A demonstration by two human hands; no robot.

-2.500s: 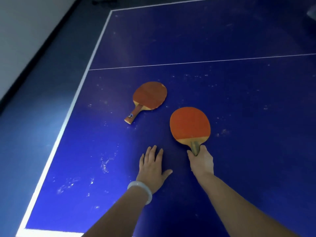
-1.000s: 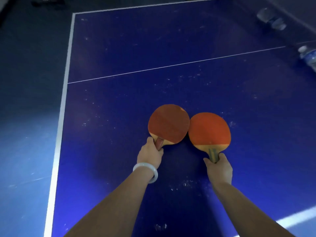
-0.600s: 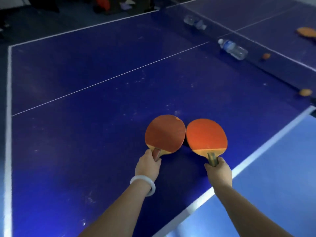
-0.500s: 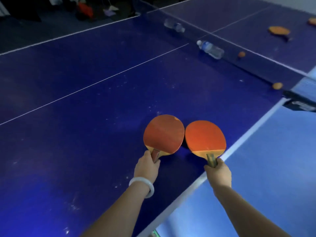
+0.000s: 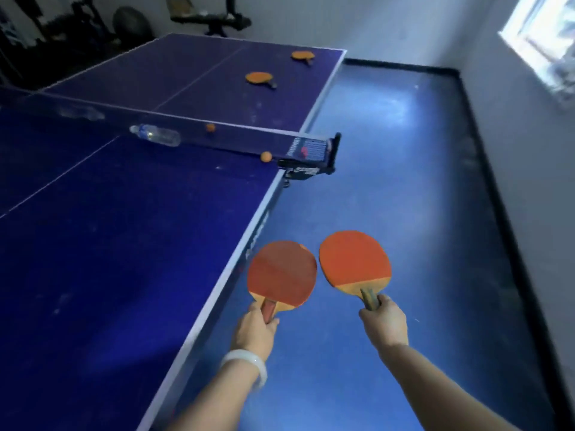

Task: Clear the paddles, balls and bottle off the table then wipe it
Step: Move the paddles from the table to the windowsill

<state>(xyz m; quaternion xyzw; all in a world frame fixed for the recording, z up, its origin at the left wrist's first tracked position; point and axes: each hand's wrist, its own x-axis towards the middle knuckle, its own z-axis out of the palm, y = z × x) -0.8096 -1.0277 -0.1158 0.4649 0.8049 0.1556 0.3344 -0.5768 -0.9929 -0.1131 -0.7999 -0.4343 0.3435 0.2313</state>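
Red paddles (image 5: 281,273) gripped, both hands (image 5: 256,332)

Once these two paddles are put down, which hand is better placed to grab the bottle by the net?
Probably the left hand. It is on the table side, at the edge, and the bottle lies far left by the net. The right hand is out over the floor, farther off.

1. Shiny blue floor (image 5: 389,169) beside the long edge, with a black strip along the wall.
2. Bright window (image 5: 543,42) up on the right wall.
3. Dark, blurry stuff (image 5: 214,18) at the far end of the room.
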